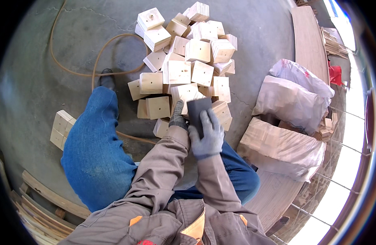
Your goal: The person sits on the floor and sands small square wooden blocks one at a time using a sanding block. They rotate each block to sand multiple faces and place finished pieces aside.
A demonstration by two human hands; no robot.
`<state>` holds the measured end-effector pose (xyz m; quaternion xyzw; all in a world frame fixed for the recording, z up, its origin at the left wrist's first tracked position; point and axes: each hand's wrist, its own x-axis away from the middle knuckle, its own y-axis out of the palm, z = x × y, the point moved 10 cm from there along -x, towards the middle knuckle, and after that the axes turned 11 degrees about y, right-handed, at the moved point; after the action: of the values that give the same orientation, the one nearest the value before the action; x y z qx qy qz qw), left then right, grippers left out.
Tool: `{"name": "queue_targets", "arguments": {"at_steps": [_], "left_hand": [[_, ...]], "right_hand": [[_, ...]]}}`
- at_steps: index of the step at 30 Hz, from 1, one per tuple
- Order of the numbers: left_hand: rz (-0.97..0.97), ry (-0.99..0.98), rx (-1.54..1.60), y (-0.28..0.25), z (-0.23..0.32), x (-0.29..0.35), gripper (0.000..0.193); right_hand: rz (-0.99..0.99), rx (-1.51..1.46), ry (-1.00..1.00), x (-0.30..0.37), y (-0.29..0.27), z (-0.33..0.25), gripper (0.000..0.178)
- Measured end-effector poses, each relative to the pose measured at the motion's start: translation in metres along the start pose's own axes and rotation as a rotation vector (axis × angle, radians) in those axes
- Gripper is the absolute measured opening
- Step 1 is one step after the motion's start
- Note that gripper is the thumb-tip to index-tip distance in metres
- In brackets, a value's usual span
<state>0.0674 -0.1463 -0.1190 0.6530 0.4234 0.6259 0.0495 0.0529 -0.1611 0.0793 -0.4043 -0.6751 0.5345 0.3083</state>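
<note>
While I bent over a pile of pale wooden blocks [179, 72], a small cluster of blocks [62, 127] sat on the floor well to the left of the pile, and my bent left leg [94, 151] in blue jeans came between that cluster and the pile. A tan hose [77, 74] looped over the floor nearer the pile's left side. My gloved left hand [178, 115] was at the pile's near edge, against the blocks; its fingers were partly hidden, so I could not tell how they were set. The dark rectangular pad [195, 112] was over the pile's near end. My gloved right hand [209, 136] held it there, thumb toward its left side, fingers slightly spread across its top. Whitish sacks [292, 98] lay well to the pile's right, and a long wooden board [308, 41] showed there too.
</note>
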Motion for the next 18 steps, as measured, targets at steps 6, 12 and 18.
{"name": "queue_targets", "arguments": {"at_steps": [6, 12, 18], "left_hand": [[0.009, 0.012, -0.015, 0.004, -0.007, -0.003, 0.058], [0.016, 0.020, -0.005, 0.003, -0.007, -0.002, 0.058], [0.027, 0.023, -0.009, -0.003, -0.001, 0.003, 0.058]], "right_hand": [[-0.029, 0.086, 0.236, -0.096, 0.020, 0.028, 0.059], [-0.063, 0.072, 0.267, -0.099, 0.016, 0.033, 0.062], [-0.009, 0.021, 0.083, 0.003, -0.001, 0.011, 0.063]]}}
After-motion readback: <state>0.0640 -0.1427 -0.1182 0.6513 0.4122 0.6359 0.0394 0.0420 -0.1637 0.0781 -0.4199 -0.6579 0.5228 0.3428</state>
